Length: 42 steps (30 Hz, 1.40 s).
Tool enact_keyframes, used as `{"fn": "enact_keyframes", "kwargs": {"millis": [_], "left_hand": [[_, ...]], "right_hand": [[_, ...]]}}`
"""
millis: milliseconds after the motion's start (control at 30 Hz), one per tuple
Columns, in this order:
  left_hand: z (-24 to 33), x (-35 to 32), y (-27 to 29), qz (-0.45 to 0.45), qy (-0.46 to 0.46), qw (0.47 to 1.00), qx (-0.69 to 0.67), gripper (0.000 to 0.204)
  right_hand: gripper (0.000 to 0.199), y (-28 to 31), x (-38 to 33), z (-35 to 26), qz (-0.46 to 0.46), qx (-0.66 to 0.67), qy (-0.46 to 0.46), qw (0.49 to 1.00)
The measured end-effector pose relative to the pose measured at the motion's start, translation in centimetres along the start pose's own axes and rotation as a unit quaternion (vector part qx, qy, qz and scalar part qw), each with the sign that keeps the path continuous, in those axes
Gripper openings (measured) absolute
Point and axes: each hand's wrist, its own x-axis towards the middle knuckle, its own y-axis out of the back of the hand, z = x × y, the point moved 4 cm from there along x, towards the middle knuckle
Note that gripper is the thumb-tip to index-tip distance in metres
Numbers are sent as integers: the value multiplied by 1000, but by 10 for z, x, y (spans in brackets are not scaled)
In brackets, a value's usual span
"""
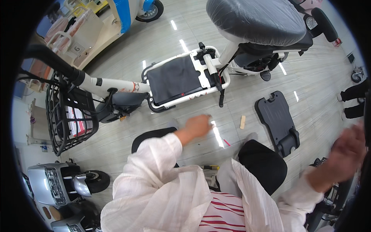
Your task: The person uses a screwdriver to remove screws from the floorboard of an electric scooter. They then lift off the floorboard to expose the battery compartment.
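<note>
A white-framed electric bike [127, 88] stands in front of me, its low frame holding a flat black panel [174, 80]. My left hand [198, 127] is over the floor just on my side of that frame, touching nothing I can see. Its fingers look curled, and anything inside them is hidden. Far out to the right is my right hand [349, 152], raised and smeared by motion. Between the two, a black plastic footboard cover [279, 123] lies on the floor. Left of it are a small tan block [242, 122] and a thin pink stick [227, 142].
The bike carries a black wire basket [73, 120] and a plastic-wrapped seat [257, 21]. A yellow-and-black tool [211, 168] lies by my lap. Silver scooters [48, 185] stand at the lower left. Another person's dark trouser legs [353, 102] show at the right edge.
</note>
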Motion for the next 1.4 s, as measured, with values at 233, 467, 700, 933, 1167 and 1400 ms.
{"fn": "enact_keyframes", "kwargs": {"millis": [233, 467, 700, 933, 1167, 1400], "left_hand": [[-148, 36, 53, 246, 250, 935, 58, 63], [-162, 43, 72, 293, 161, 921, 202, 78], [-180, 67, 74, 190, 88, 933, 293, 44], [-118, 55, 120, 135, 39, 912, 386, 15], [-6, -15, 81, 42, -25, 931, 362, 10], [39, -82, 57, -52, -144, 961, 231, 22]], "right_hand": [[28, -139, -104, 146, -50, 10, -402, 914], [29, -150, -100, 185, -135, -52, -447, 883], [31, -160, -88, 187, -182, -72, -459, 866], [31, -171, -84, 179, -203, -53, -452, 867], [28, -167, -87, 180, -208, -57, -415, 884], [25, -183, -112, 172, -368, -196, -304, 857]]}}
